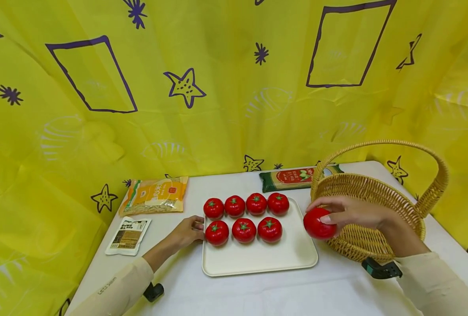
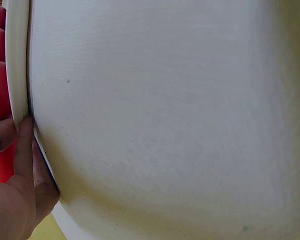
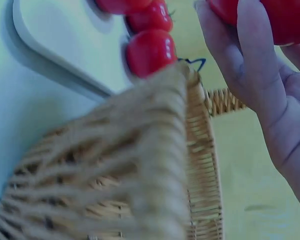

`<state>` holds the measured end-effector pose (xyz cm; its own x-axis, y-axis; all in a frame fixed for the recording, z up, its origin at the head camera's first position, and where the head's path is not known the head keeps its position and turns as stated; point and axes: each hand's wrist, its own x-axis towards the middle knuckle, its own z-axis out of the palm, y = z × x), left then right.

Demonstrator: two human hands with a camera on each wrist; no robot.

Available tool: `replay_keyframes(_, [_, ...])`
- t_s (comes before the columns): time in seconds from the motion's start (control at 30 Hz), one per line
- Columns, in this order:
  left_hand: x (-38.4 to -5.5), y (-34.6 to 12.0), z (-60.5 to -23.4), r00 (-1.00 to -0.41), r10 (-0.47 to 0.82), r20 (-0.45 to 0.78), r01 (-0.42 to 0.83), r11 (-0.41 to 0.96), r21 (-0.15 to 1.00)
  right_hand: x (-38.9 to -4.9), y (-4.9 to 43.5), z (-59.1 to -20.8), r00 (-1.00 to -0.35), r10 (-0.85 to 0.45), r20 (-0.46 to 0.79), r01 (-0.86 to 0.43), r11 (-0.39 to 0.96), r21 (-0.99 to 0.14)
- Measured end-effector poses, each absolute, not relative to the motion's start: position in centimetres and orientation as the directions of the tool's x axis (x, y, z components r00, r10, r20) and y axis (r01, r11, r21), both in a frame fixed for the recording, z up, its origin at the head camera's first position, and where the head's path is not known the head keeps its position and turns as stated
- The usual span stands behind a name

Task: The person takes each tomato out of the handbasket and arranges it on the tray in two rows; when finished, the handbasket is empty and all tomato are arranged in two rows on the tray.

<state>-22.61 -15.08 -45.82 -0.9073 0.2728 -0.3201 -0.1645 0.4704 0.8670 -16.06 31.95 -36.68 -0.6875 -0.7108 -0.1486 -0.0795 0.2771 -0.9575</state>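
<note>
My right hand [image 1: 350, 213] grips a red tomato [image 1: 319, 223] between the basket's near side and the tray's right end. In the right wrist view the fingers curl round that tomato [image 3: 285, 20], above the wicker rim. A cream tray [image 1: 257, 262] carries two rows of tomatoes [image 1: 244, 230] with green star-shaped tops, four behind and three in front. At the tray's left edge, my left hand [image 1: 186, 231] pinches the rim; the left wrist view has its thumb and fingers [image 2: 23, 155] on either side of that rim.
The wicker basket [image 1: 368, 184] with a tall arched handle stands at the right. Behind the tray lies a green and red package [image 1: 293, 177]. On the left are an orange and clear bag [image 1: 156, 195] and a small white pouch [image 1: 128, 237]. A yellow curtain [image 1: 226, 131] hangs behind.
</note>
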Motion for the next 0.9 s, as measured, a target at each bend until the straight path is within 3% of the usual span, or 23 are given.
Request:
replay_keyframes(0.27, [-22.6, -15.0, -45.7, -0.908, 0.274, -0.318, -0.155, 0.487, 0.860, -15.8, 29.6, -37.3, -0.741, -0.640, -0.202, -0.026, 0.328, -0.944])
replay_keyframes(0.57, [-22.6, -15.0, -45.9, -0.911, 0.263, -0.317, -0.154, 0.497, 0.854, -16.0, 27.3, -38.3, -0.829, -0.534, -0.165, -0.037, 0.348, -0.937])
replay_keyframes(0.9, [-22.5, -15.0, -45.6, -0.910, 0.257, -0.324, -0.160, 0.503, 0.849, -16.2, 25.6, -40.1, -0.827, -0.553, -0.106, -0.127, 0.366, -0.922])
